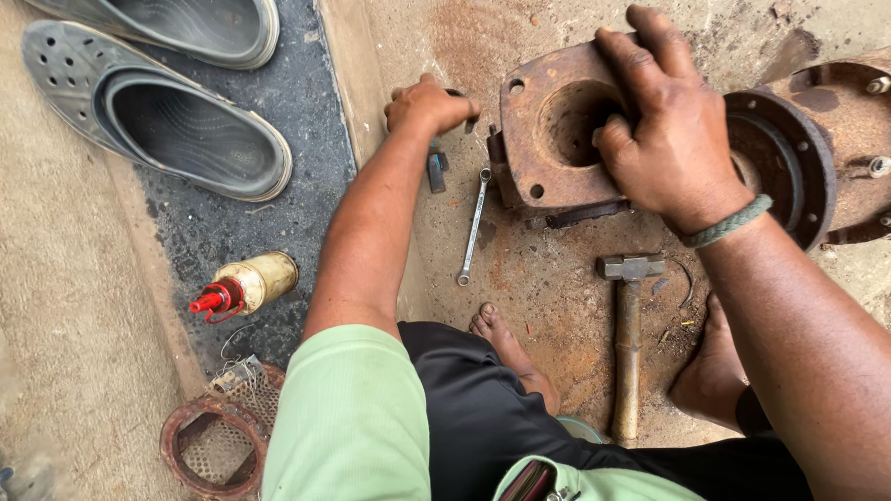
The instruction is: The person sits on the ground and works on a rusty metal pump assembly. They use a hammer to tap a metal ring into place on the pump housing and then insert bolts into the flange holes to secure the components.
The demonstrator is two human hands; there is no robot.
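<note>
My right hand (664, 121) grips the rim of the round bore in a rusty square flange plate (543, 158) that stands on the ground, fingers curled into the hole. Reaching out to the far left of the plate, my left hand (429, 104) is closed around a small dark tool; only a bit of it shows at the fist, and what it is cannot be told. A ring spanner (473, 225) lies on the ground between the two hands. A hammer (628, 334) with a rusty handle lies below the plate, between my bare feet.
A rusty round hub with studs (817, 139) sits right of the plate. Two grey clogs (158, 102) lie top left on a dark mat (306, 139). An oil bottle with a red spout (243, 286) and a rusty ring with mesh (218, 445) lie at lower left.
</note>
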